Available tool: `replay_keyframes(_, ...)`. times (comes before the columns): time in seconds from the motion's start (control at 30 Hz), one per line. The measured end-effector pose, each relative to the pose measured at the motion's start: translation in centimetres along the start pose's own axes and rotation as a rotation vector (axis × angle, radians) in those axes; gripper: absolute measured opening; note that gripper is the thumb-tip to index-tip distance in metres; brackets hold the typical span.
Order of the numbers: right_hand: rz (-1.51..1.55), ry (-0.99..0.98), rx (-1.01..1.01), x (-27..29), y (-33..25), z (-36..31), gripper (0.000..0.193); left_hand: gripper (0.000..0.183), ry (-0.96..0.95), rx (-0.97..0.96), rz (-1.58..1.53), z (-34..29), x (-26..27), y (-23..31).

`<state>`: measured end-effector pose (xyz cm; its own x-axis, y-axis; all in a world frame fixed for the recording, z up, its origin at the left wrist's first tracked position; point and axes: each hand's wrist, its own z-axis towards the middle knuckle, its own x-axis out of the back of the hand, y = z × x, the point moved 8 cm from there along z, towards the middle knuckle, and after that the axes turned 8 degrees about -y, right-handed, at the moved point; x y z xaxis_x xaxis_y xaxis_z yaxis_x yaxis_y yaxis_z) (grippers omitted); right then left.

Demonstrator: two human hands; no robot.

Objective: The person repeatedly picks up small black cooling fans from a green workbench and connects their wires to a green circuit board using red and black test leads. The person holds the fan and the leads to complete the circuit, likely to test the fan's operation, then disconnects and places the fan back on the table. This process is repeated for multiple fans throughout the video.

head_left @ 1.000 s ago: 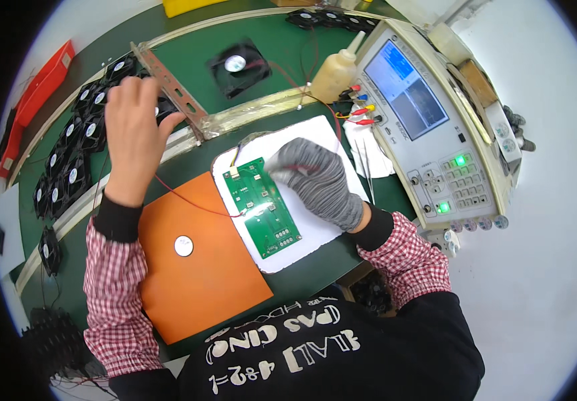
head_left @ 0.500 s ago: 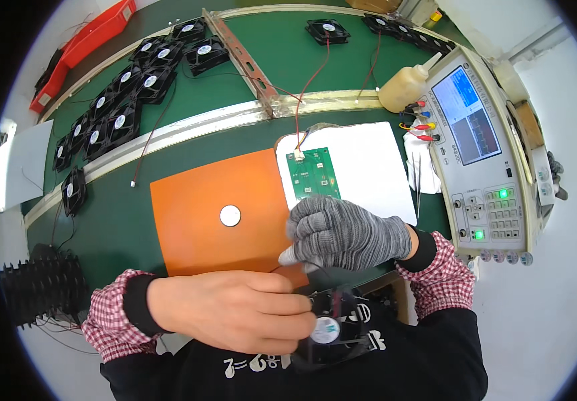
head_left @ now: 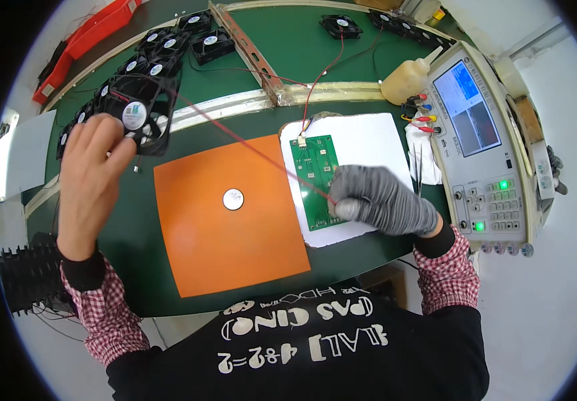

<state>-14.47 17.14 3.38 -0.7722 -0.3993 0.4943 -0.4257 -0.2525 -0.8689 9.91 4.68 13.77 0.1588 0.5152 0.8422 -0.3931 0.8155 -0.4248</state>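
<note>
My bare left hand is raised at the left with its fingers closed on a black cooling fan. From that fan a red wire runs tight across to my right hand, which wears a grey glove. Its fingers are closed on the wire's end, over the lower right edge of a green circuit board; the very tip is hidden. The board lies on a white pad. A small connector with wires is plugged into its top left corner.
An orange sheet with a round white disc lies left of the board. Several fans stand beyond the metal rail. At the right are a test instrument, a yellowish bottle and tweezers.
My left hand has carried the fan from close to my body up to the far left. My right hand has moved right, over the board, and the wire is now stretched between them.
</note>
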Motion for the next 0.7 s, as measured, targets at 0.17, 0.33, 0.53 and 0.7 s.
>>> replay_keyframes(0.17, 0.5, 0.277, -0.184, 2.1, 3.7, -0.3, 0.015, 0.025, -0.015, -0.269, -0.312, -0.6, -2.5, 6.9)
replay_keyframes(0.33, 0.09, 0.491, -0.121, 3.1, 4.4, 0.1, 0.012, 0.028, 0.043, 0.048, -0.51, 0.1, -4.2, 6.3)
replay_keyframes(0.53, -0.249, 0.535, -0.084, 2.0, 4.3, 1.3, 0.024, 0.1, -0.271, 0.219, -0.797, 1.0, -7.7, 7.9)
replay_keyframes(0.7, -0.367, 0.535, -0.104, 2.1, 4.4, 1.1, 0.028, 0.1, -0.245, 0.09, -0.961, 1.6, -7.7, 9.5)
